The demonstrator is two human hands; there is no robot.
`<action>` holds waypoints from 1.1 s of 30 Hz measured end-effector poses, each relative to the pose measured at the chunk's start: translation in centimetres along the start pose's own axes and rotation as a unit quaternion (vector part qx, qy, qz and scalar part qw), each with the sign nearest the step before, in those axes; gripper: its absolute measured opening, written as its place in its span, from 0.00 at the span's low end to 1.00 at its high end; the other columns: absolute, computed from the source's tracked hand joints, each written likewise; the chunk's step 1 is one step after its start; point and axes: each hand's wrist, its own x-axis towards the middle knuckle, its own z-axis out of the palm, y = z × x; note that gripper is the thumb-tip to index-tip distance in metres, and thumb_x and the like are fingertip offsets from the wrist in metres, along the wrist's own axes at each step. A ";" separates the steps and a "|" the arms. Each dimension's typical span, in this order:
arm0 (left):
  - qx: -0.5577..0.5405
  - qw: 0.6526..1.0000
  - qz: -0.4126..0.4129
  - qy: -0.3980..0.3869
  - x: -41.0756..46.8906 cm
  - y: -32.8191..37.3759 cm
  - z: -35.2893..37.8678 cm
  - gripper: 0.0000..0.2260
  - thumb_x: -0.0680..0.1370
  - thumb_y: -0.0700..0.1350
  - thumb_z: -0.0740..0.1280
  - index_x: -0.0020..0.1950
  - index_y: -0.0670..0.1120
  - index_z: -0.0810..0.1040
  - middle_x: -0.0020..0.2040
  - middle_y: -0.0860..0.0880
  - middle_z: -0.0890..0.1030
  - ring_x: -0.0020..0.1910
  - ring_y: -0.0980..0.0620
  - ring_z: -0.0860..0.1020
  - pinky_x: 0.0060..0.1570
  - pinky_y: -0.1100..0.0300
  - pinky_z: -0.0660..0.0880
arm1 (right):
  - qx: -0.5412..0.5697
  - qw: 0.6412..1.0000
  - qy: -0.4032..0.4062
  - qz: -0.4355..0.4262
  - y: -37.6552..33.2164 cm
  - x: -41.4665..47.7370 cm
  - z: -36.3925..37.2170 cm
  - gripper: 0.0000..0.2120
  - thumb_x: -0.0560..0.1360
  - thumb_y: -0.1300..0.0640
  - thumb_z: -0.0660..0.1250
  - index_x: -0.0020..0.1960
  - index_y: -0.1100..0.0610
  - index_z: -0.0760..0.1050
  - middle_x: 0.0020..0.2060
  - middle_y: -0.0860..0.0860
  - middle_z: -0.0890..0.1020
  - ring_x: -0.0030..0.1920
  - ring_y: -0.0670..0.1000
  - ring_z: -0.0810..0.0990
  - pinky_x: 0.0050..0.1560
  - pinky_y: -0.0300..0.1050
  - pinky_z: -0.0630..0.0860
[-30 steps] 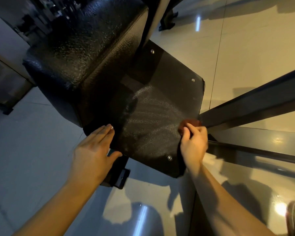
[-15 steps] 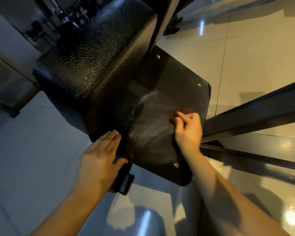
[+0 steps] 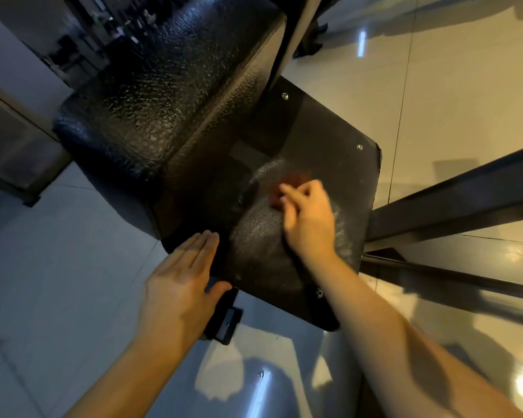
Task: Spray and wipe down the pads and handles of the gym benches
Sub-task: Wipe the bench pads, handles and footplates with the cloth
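On panel [image 3: 329, 131], right hand [image 3: 308, 217] with cloth [image 3: 289, 184]

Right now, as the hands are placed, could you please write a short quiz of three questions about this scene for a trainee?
1. Which hand pinches the reddish cloth?
2. True or false: the left hand grips a spray bottle.
3. The cloth touches: A a window; B the flat black plate; C a dumbbell.

Key: 1 the right hand; 2 false, its fingers are straight and lie at the plate's near corner; 3 B.
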 end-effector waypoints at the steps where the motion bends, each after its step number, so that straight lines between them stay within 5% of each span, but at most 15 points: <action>1: 0.000 1.000 0.000 0.006 0.0 0.1 0.1 0.38 0.62 0.47 0.85 0.69 0.38 0.78 0.65 0.40 0.81 0.62 0.41 0.81 0.64 0.46 0.70 | 0.002 0.998 0.018 0.067 1.4 1.6 -0.5 0.13 0.80 0.56 0.66 0.62 0.57 0.82 0.50 0.46 0.73 0.53 0.51 0.77 0.55 0.45 0.75; 3: -0.008 1.000 0.000 0.007 0.0 0.1 0.3 0.39 0.62 0.47 0.85 0.70 0.39 0.77 0.65 0.40 0.81 0.63 0.41 0.81 0.64 0.46 0.69 | -0.029 0.979 0.044 0.199 3.7 2.1 -1.8 0.15 0.82 0.53 0.65 0.66 0.54 0.80 0.52 0.45 0.71 0.56 0.48 0.76 0.55 0.36 0.68; 5: -0.009 1.000 -0.004 -0.004 -0.1 0.0 0.3 0.39 0.62 0.47 0.85 0.70 0.39 0.77 0.65 0.41 0.81 0.63 0.41 0.81 0.64 0.47 0.69 | -0.061 0.969 0.043 0.235 2.6 -1.2 -2.0 0.15 0.82 0.49 0.64 0.67 0.51 0.77 0.53 0.45 0.71 0.57 0.47 0.75 0.53 0.34 0.65; 9: -0.019 0.999 -0.002 -0.027 0.0 -0.5 0.3 0.39 0.62 0.47 0.85 0.71 0.39 0.77 0.66 0.42 0.81 0.65 0.43 0.80 0.64 0.51 0.72 | 0.003 0.999 -0.051 -0.004 -5.9 -9.2 0.0 0.14 0.82 0.51 0.64 0.65 0.51 0.79 0.53 0.48 0.72 0.52 0.48 0.74 0.51 0.39 0.73; 11: -0.017 0.999 -0.006 -0.030 -0.1 -0.4 0.3 0.38 0.64 0.47 0.85 0.71 0.39 0.77 0.67 0.42 0.80 0.66 0.44 0.79 0.66 0.51 0.73 | 0.028 0.986 -0.109 -0.123 -6.5 -6.8 0.7 0.15 0.81 0.54 0.65 0.65 0.54 0.80 0.52 0.52 0.73 0.51 0.51 0.73 0.48 0.45 0.73; 13: -0.011 1.000 -0.006 -0.024 -0.2 -0.2 0.3 0.37 0.65 0.47 0.84 0.71 0.39 0.77 0.67 0.41 0.80 0.66 0.44 0.79 0.66 0.52 0.72 | 0.023 0.984 -0.089 -0.151 -4.9 -2.9 1.5 0.14 0.79 0.56 0.66 0.63 0.55 0.82 0.52 0.56 0.75 0.50 0.55 0.74 0.47 0.49 0.72; 17: -0.006 1.000 -0.001 0.001 -0.3 -0.1 0.1 0.37 0.65 0.47 0.84 0.70 0.38 0.77 0.66 0.41 0.80 0.64 0.42 0.80 0.65 0.50 0.71 | -0.002 0.999 0.008 0.048 -0.6 4.1 1.2 0.14 0.80 0.53 0.66 0.64 0.54 0.83 0.54 0.52 0.74 0.54 0.52 0.74 0.59 0.51 0.75; 21: -0.019 1.000 -0.015 -0.011 -0.2 0.1 0.3 0.38 0.64 0.47 0.84 0.71 0.39 0.76 0.67 0.41 0.80 0.65 0.42 0.80 0.65 0.47 0.70 | -0.060 0.979 0.042 0.191 1.2 1.5 -0.7 0.15 0.82 0.51 0.65 0.67 0.52 0.79 0.54 0.46 0.69 0.55 0.46 0.71 0.60 0.39 0.69; 24: -0.025 0.999 -0.024 -0.024 -0.3 -0.1 0.4 0.38 0.65 0.47 0.84 0.72 0.40 0.76 0.68 0.42 0.80 0.67 0.44 0.78 0.65 0.50 0.71 | -0.051 0.993 0.018 0.101 -3.9 -4.7 0.1 0.12 0.81 0.53 0.66 0.63 0.51 0.80 0.52 0.47 0.71 0.52 0.44 0.69 0.56 0.41 0.71; 29: -0.004 1.000 -0.007 -0.021 -0.2 -0.1 0.3 0.36 0.65 0.47 0.83 0.70 0.38 0.78 0.66 0.41 0.81 0.66 0.43 0.80 0.66 0.53 0.71 | 0.019 0.982 -0.083 -0.166 -6.2 -1.1 2.6 0.14 0.79 0.57 0.67 0.62 0.56 0.83 0.50 0.57 0.76 0.49 0.60 0.76 0.47 0.53 0.73; 33: -0.010 1.000 -0.007 -0.014 -0.4 -0.2 0.2 0.37 0.66 0.48 0.83 0.71 0.38 0.77 0.67 0.41 0.80 0.66 0.43 0.79 0.67 0.55 0.69 | -0.024 0.999 0.017 0.041 0.3 2.5 0.6 0.15 0.79 0.52 0.65 0.63 0.54 0.83 0.52 0.54 0.77 0.52 0.55 0.77 0.55 0.53 0.75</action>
